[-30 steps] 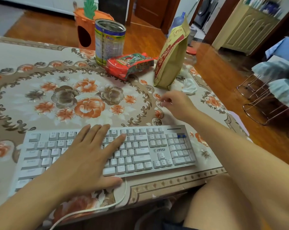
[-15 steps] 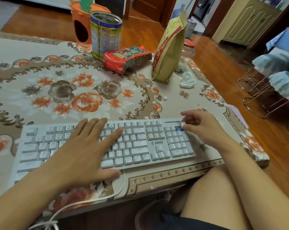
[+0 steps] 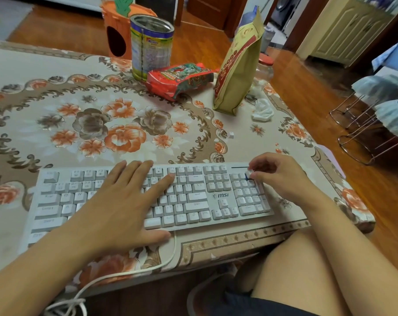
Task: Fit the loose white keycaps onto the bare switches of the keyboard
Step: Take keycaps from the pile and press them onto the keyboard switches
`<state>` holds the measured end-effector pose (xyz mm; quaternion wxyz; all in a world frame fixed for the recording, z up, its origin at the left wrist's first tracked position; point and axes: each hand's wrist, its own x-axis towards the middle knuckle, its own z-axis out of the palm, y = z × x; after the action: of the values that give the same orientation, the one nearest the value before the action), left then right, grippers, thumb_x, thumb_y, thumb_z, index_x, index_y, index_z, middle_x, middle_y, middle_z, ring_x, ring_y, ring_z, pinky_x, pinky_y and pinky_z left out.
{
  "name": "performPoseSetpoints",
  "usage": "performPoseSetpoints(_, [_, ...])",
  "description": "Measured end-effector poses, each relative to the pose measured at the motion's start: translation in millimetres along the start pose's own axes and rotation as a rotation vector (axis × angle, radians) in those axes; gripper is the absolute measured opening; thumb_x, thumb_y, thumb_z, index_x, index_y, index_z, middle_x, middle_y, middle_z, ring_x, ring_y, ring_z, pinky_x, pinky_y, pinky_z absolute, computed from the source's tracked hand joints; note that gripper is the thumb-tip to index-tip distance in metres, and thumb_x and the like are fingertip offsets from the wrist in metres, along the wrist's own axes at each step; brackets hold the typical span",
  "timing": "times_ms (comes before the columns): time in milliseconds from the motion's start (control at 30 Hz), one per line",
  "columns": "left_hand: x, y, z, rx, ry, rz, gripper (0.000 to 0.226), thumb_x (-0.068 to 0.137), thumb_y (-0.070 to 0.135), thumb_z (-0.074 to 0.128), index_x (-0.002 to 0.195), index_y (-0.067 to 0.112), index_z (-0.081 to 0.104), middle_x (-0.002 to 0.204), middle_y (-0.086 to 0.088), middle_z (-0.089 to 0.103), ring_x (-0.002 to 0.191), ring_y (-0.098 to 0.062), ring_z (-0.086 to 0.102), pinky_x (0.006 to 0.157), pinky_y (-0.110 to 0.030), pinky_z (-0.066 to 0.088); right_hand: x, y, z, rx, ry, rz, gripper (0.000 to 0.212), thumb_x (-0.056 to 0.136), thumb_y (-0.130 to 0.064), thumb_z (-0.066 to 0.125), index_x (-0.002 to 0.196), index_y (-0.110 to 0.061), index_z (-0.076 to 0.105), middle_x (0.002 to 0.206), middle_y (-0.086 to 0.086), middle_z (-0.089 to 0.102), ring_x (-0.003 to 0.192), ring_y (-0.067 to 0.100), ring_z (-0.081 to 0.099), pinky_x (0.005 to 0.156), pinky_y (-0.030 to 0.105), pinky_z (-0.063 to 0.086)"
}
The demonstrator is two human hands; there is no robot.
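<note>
A white keyboard [image 3: 218, 196] lies along the table's near edge. My left hand [image 3: 122, 201] rests flat on its left-middle keys, fingers straight and spread. My right hand [image 3: 282, 176] hovers at the keyboard's top right corner and pinches a white keycap [image 3: 250, 172] between thumb and forefinger, right over a bare blue switch [image 3: 247, 177] in the numpad's top row. One more loose white keycap [image 3: 231, 134] sits on the tablecloth behind the keyboard.
Behind the keyboard stand a metal tin [image 3: 151, 45], a red snack packet [image 3: 182, 78], a tall yellow bag [image 3: 238, 65], a glass jar [image 3: 264, 69] and a crumpled tissue [image 3: 263, 110]. The keyboard cable [image 3: 134, 272] hangs over the near edge. The table ends at the right [image 3: 357, 215].
My right hand came back from the tablecloth behind the keyboard with a keycap and has lowered it to the blue switch at the numpad's top corner. The left hand has stayed put.
</note>
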<state>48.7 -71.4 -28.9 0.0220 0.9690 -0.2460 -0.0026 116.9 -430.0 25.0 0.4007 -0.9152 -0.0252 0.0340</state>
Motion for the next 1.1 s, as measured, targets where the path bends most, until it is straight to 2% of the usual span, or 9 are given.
performPoseSetpoints(100, [0,0,0,-0.006,-0.011,-0.001,0.111,0.073,0.102,0.019,0.163,0.041,0.001,0.168,-0.021,0.017,0.155,-0.041,0.015,0.126,-0.053,0.003,0,-4,4,-0.057,-0.022,-0.004,0.02,0.08,-0.002,0.078,0.092,-0.017,0.075,0.083,-0.004,0.075,0.078,0.009,0.07,0.071,0.013,0.053])
performPoseSetpoints(333, [0,0,1,-0.004,-0.003,-0.003,0.111,0.074,0.102,0.023,0.164,0.039,0.006,0.166,-0.023,0.023,0.154,-0.042,0.021,0.125,-0.054,0.006,-1,-7,3,-0.131,-0.034,0.006,0.009,0.086,-0.014,0.075,0.088,-0.024,0.076,0.084,-0.011,0.074,0.078,-0.002,0.066,0.068,0.009,0.048])
performPoseSetpoints(467, [1,0,1,0.003,-0.009,-0.004,0.111,0.075,0.101,0.026,0.164,0.037,0.011,0.164,-0.024,0.028,0.152,-0.044,0.026,0.124,-0.056,0.011,4,-5,8,-0.088,-0.022,0.027,0.023,0.085,-0.007,0.074,0.096,-0.027,0.075,0.083,-0.008,0.075,0.079,0.003,0.069,0.08,0.021,0.054])
performPoseSetpoints(567, [1,1,0,0.009,-0.003,-0.003,0.111,0.075,0.101,0.026,0.164,0.036,0.014,0.163,-0.024,0.03,0.15,-0.044,0.028,0.123,-0.055,0.011,9,-4,10,-0.074,-0.032,0.056,0.029,0.085,-0.004,0.073,0.105,-0.025,0.072,0.085,-0.002,0.072,0.077,0.008,0.067,0.081,0.027,0.057])
performPoseSetpoints(633, [1,0,1,0.012,-0.01,-0.004,0.111,0.075,0.101,0.026,0.164,0.036,0.013,0.163,-0.024,0.03,0.151,-0.044,0.028,0.123,-0.055,0.01,14,-5,10,-0.093,-0.039,0.069,0.036,0.084,-0.004,0.074,0.112,-0.026,0.069,0.095,0.0,0.068,0.084,0.01,0.062,0.08,0.028,0.055])
performPoseSetpoints(700, [1,0,1,0.012,-0.011,-0.004,0.111,0.075,0.101,0.025,0.164,0.036,0.013,0.163,-0.024,0.029,0.151,-0.044,0.027,0.123,-0.055,0.009,19,-5,7,-0.152,-0.055,0.118,0.046,0.084,-0.007,0.075,0.122,-0.029,0.064,0.112,-0.002,0.061,0.1,0.012,0.058,0.084,0.029,0.051])
performPoseSetpoints(800, [1,1,0,0.005,-0.016,-0.007,0.111,0.075,0.102,0.024,0.164,0.038,0.009,0.165,-0.023,0.026,0.153,-0.043,0.024,0.125,-0.056,0.012,23,-5,0,-0.124,-0.135,0.228,0.054,0.085,-0.014,0.077,0.132,-0.034,0.059,0.129,-0.005,0.055,0.112,0.015,0.057,0.096,0.041,0.053])
performPoseSetpoints(967, [0,0,0,0.008,-0.007,-0.007,0.11,0.075,0.101,0.025,0.164,0.038,0.011,0.165,-0.023,0.027,0.152,-0.043,0.025,0.124,-0.055,0.009,29,-7,-4,-0.102,-0.266,0.308,0.036,0.088,-0.017,0.074,0.117,-0.036,0.068,0.115,-0.001,0.066,0.1,0.021,0.067,0.097,0.047,0.053])
performPoseSetpoints(1100, [0,1,-1,0.021,-0.006,-0.005,0.109,0.076,0.1,0.026,0.164,0.035,0.017,0.163,-0.024,0.031,0.15,-0.045,0.029,0.122,-0.054,0.009,38,-20,-6,-0.118,-0.345,0.377,0.026,0.089,-0.009,0.071,0.11,-0.024,0.068,0.114,0.001,0.061,0.095,0.022,0.068,0.087,0.036,0.058])
